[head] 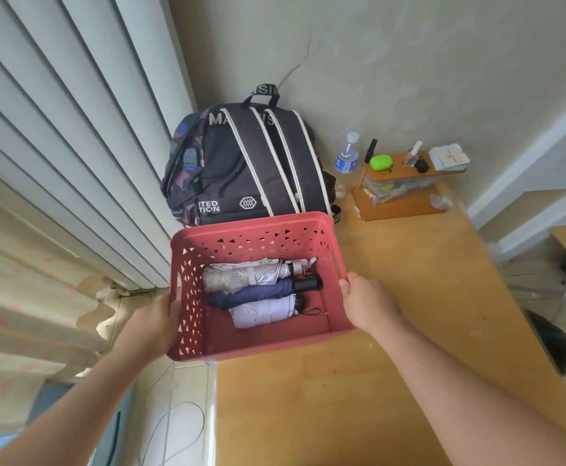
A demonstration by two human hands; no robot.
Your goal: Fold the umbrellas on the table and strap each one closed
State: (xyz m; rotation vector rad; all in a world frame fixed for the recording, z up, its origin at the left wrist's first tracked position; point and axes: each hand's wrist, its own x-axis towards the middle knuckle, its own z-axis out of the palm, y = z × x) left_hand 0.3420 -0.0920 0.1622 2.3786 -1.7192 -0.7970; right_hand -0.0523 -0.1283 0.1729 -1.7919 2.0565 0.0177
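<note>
Wooden table [392, 331] fills the lower right. A dark backpack [241, 166] stands at 12 o'clock against the wall corner, directly behind the red perforated basket [251, 230]. The basket overhangs the table's left edge. Left hand [155, 319] grips its 9 o'clock wall, right hand [367, 302] grips the 3 o'clock rim, fingers curled over both. Inside lie three folded umbrellas side by side: silver umbrella [246, 275] farthest, navy umbrella [251, 294] in the middle, lilac umbrella [263, 312] nearest. At 1 o'clock: wooden desk shelf [409, 173], water bottle [346, 153], green case [380, 162].
</note>
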